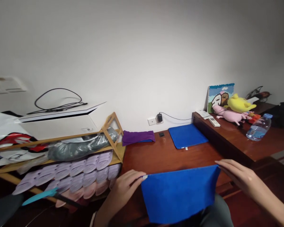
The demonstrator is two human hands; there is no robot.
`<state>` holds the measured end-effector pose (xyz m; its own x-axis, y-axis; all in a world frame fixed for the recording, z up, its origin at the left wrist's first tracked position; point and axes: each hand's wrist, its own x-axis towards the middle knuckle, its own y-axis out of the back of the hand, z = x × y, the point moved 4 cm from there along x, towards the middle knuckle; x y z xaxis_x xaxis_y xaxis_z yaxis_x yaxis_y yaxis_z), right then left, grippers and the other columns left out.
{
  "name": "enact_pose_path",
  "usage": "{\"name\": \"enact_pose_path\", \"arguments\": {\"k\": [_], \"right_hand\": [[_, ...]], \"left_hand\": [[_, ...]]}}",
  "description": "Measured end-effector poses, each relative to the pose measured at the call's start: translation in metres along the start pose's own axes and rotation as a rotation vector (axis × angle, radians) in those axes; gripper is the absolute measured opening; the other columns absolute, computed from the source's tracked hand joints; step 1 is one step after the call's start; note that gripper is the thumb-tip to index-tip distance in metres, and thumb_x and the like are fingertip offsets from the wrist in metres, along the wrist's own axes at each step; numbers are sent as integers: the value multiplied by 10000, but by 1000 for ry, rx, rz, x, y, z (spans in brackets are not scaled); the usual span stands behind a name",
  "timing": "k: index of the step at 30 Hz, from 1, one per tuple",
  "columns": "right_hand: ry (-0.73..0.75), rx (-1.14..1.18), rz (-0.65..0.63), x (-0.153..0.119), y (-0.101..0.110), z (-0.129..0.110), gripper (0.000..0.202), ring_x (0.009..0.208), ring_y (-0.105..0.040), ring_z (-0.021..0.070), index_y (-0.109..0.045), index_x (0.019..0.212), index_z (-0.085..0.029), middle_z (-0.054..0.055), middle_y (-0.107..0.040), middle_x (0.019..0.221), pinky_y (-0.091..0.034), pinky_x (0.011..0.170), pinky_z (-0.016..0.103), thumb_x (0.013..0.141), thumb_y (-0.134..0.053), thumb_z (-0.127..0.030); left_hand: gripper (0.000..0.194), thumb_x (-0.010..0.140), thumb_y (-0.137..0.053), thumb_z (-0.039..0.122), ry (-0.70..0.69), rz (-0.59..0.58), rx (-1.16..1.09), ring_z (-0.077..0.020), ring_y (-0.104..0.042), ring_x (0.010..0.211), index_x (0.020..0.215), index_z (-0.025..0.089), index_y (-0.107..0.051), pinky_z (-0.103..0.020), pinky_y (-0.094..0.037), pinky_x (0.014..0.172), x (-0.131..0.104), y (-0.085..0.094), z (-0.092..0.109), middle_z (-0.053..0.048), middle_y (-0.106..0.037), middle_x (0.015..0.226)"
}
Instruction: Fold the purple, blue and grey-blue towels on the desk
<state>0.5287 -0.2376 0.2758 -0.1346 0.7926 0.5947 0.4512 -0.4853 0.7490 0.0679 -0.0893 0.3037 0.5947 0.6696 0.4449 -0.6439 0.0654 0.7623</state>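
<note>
A blue cloth (180,194) hangs at the front edge of the brown desk (144,157), stretched between my two hands. My left hand (126,189) pinches its upper left corner, fingers pressed together. At the upper right corner, my right hand (239,175) grips the cloth between thumb and fingers. Another blue cloth (186,135) lies flat at the back right of the desk, with small white tags on its near edge. A folded purple cloth (138,137) with some blue showing rests at the back left.
On the left, a wooden rack (119,153) holds lilac and pink slippers (77,167) and a white box (61,124). The raised right surface (232,137) bears plush toys (239,103), a remote (214,122) and a water bottle (259,128). A black plug (159,117) sits in the wall.
</note>
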Motion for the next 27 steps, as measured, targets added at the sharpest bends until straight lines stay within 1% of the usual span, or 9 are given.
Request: {"name": "enact_pose_path", "arguments": {"k": [4, 9, 11, 13, 16, 18, 21, 24, 27], "right_hand": [[-62, 7, -24, 39, 2, 50, 311, 1021, -764, 235, -751, 1201, -308, 75, -780, 1160, -634, 904, 335, 1033, -528, -445], [-116, -42, -15, 119, -8, 141, 335, 962, -754, 245, -770, 1080, -228, 95, -795, 1063, -610, 910, 378, 1017, -509, -430], [-141, -97, 44, 158, -4, 174, 300, 970, -738, 255, -768, 1063, -198, 113, -789, 1056, -591, 924, 400, 991, -525, -359], [-164, -139, 120, 195, 2, 200, 273, 954, -723, 252, -763, 1053, -174, 125, -779, 1049, -578, 924, 406, 961, -535, -292], [-192, -155, 240, 229, 6, 227, 264, 945, -707, 243, -749, 1063, -156, 130, -764, 1058, -566, 936, 407, 939, -533, -243], [-218, -161, 316, 233, -2, 242, 262, 988, -699, 249, -738, 1082, -157, 132, -754, 1087, -556, 963, 412, 943, -532, -241], [-271, -189, 354, 213, -38, 264, 266, 1062, -683, 267, -727, 1102, -166, 134, -736, 1125, -540, 1002, 424, 950, -521, -238], [-356, -216, 287, 174, -98, 284, 308, 1096, -684, 270, -715, 1149, -168, 132, -718, 1187, -540, 1008, 421, 956, -479, -212], [-516, -236, 161, 129, -165, 303, 371, 1055, -715, 242, -705, 1220, -179, 128, -679, 1321, -554, 970, 385, 967, -434, -183]], "left_hand": [[294, 1012, -592, 471, 57, -79, -120, -189, -753, 893, 995, 276, -812, -281, -592, 843, 70, -31, -2, -3, -826, 1003], [353, 1011, -586, 485, 71, -153, -220, -181, -699, 735, 995, 212, -808, -275, -534, 703, 175, -76, -25, -5, -791, 817], [337, 1007, -599, 476, 47, -79, -211, -192, -703, 762, 1020, 208, -803, -291, -535, 722, 222, -85, -33, -16, -796, 853], [336, 1005, -605, 474, -16, 65, -179, -207, -710, 829, 1009, 197, -795, -315, -549, 775, 266, -88, -39, -44, -802, 931], [350, 1019, -589, 473, -117, 286, -130, -212, -706, 897, 1010, 181, -781, -340, -563, 836, 308, -97, -46, -83, -788, 1008], [346, 1037, -566, 460, -148, 349, -108, -206, -702, 911, 1052, 182, -772, -347, -570, 852, 317, -114, -56, -91, -774, 1038], [321, 1058, -537, 426, -143, 299, -81, -211, -704, 1011, 1115, 199, -758, -372, -571, 936, 309, -159, -81, -91, -760, 1112], [306, 1074, -498, 377, -105, 180, -45, -219, -704, 1076, 1119, 213, -753, -398, -567, 994, 286, -220, -109, -87, -759, 1133], [305, 1071, -471, 300, -70, 100, -10, -215, -729, 1007, 1056, 209, -762, -376, -600, 928, 258, -280, -126, -87, -772, 1077]]}}
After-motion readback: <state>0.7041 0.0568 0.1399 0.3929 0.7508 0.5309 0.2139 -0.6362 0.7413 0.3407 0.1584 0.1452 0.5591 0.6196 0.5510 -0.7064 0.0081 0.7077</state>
